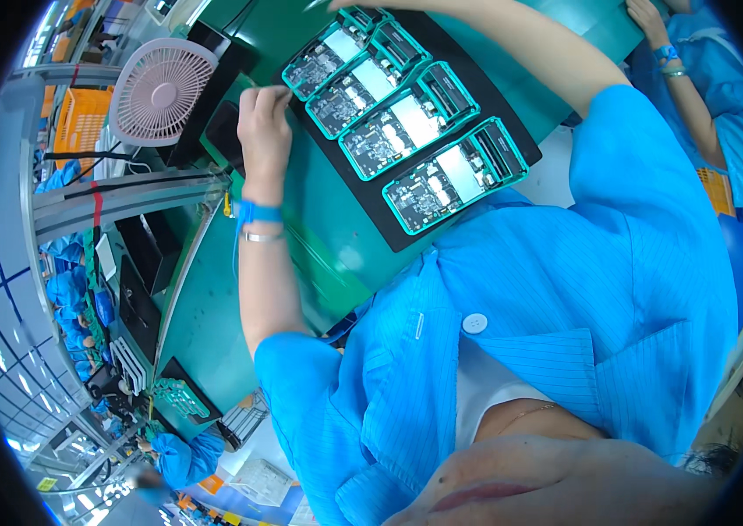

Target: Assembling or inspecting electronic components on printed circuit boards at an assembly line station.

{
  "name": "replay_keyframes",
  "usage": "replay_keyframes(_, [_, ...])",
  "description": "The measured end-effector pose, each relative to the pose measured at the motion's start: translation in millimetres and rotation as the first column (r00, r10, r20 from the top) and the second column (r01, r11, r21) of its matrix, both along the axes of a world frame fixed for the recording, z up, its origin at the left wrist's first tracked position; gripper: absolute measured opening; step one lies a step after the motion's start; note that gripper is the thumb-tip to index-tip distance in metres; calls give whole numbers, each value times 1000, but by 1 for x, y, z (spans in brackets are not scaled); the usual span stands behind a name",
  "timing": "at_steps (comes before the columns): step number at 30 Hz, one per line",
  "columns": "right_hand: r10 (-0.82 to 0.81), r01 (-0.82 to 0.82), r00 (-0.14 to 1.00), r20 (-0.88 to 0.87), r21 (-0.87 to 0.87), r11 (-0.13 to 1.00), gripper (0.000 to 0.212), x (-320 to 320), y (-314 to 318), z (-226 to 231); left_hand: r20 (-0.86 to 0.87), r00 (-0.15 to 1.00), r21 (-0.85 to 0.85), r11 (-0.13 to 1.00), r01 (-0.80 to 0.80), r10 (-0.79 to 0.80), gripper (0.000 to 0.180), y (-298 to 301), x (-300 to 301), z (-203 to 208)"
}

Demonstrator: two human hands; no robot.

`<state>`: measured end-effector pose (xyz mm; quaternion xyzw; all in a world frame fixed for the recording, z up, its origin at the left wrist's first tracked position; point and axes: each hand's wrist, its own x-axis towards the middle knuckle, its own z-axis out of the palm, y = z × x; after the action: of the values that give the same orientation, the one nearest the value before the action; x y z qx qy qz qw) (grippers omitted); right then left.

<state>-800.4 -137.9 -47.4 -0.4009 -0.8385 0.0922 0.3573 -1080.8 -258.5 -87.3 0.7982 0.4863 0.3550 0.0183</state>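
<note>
My left hand (pixel 264 123) is over the green bench, just left of a black mat, its fingers curled together. Whatever they may hold is too small to make out. A blue wrist strap (pixel 259 212) and a metal bracelet circle that wrist. Along the top edge, my right hand (pixel 356 3) is mostly cut off, close to the farthest circuit board assembly (pixel 328 60); its fingers do not show clearly. Several such teal-framed assemblies lie in a slanted row on the black mat (pixel 498 96). The nearest assembly (pixel 450 180) lies apart from both hands.
A pink fan (pixel 163 92) stands on the left, near a metal frame bar (pixel 135 203). Below it, more teal frames (pixel 180 396) sit on a dark tray by the green bench (pixel 214 324). A co-worker's arm (pixel 691 96) is at upper right. An orange crate (pixel 82 123) stands far left.
</note>
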Motion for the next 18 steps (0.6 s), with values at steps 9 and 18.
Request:
replay_keyframes(9, [-185,102,979,-81,-594,798,35,115,-69,-93,142,983,-517,855,-30,120,42,-160,32,-2])
replay_keyframes(18, [-383,-1,897,-221,-867,498,26,88,-64,-56,498,839,-623,764,170,219,48,-167,22,-3])
